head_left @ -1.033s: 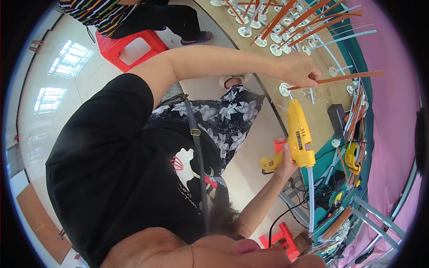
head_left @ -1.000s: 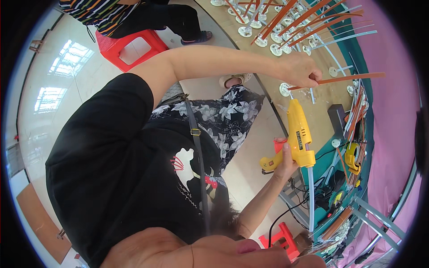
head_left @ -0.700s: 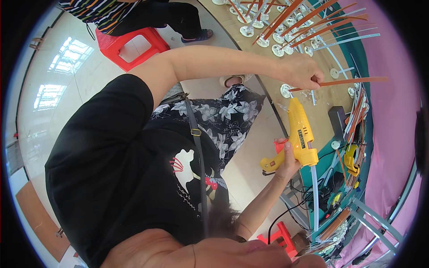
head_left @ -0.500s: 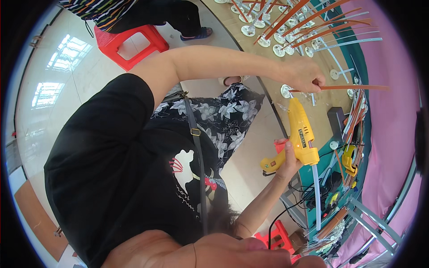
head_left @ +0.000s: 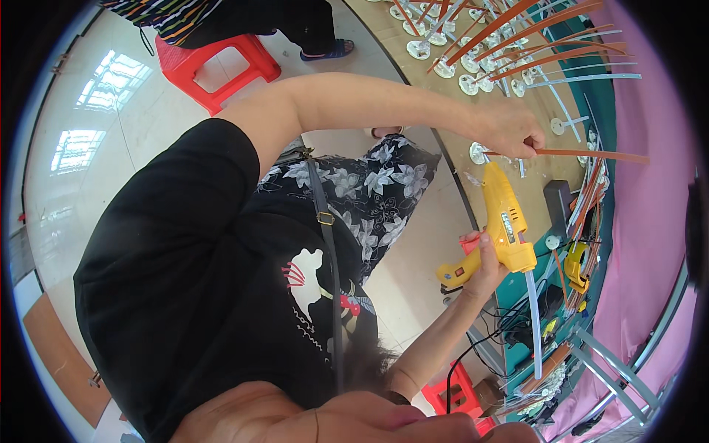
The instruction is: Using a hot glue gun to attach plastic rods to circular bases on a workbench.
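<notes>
The left hand pinches a thin orange strip near its end, where a white disc sits on the table; the fingertips hide the joint. The right hand grips a yellow glue gun, its nozzle close to the disc. A clear glue stick juts from its rear. More strips farther along blur at the rim.

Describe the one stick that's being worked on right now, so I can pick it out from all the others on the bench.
Start at the wooden bench on the right side of the view and find the yellow glue gun held over it. Just above the gun's nozzle, a hand pinches a thin orange-brown stick that runs sideways toward the pink sheet. It is the only stick in fingers; the others fan out from white discs farther along.
</notes>
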A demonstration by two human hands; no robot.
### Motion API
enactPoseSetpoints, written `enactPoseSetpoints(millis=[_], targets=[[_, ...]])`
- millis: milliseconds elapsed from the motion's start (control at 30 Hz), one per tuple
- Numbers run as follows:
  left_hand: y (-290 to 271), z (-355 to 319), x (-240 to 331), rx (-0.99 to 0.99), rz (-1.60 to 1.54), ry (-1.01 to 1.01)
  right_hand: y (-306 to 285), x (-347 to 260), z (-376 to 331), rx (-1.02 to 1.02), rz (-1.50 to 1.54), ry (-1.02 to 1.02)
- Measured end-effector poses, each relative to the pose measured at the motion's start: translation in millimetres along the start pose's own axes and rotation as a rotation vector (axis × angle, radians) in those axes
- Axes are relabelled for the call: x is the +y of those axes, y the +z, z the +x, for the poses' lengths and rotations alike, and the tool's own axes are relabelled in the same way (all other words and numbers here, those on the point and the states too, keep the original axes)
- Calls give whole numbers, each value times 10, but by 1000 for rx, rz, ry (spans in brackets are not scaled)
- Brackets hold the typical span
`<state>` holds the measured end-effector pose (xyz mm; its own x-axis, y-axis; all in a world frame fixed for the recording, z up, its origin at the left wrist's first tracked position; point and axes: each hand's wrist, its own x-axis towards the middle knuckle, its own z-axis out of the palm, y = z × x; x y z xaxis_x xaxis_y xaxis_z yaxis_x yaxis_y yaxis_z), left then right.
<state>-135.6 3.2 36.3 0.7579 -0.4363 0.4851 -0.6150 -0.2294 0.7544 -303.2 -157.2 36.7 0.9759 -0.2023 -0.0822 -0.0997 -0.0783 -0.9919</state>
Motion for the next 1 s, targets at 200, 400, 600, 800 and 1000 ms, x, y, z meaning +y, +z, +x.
enactPoseSetpoints(millis=[200, 400, 600, 800, 1000], targets=[[-19, -18, -24, -9, 7, -34, 50, -38, 38, -46, 12, -17], [1, -6, -9, 16, -13, 3, 47, -86, 15, -21, -1, 11], [14, 12, 5, -21, -30, -26, 57, -107, -14, 14, 0, 15], [-32, -23, -66, 11, -3, -33, 101, -69, 47, 16, -4, 39], [-24, -7, -1, -32, -43, -49, 80, -142, -26, 39, -3, 19]])
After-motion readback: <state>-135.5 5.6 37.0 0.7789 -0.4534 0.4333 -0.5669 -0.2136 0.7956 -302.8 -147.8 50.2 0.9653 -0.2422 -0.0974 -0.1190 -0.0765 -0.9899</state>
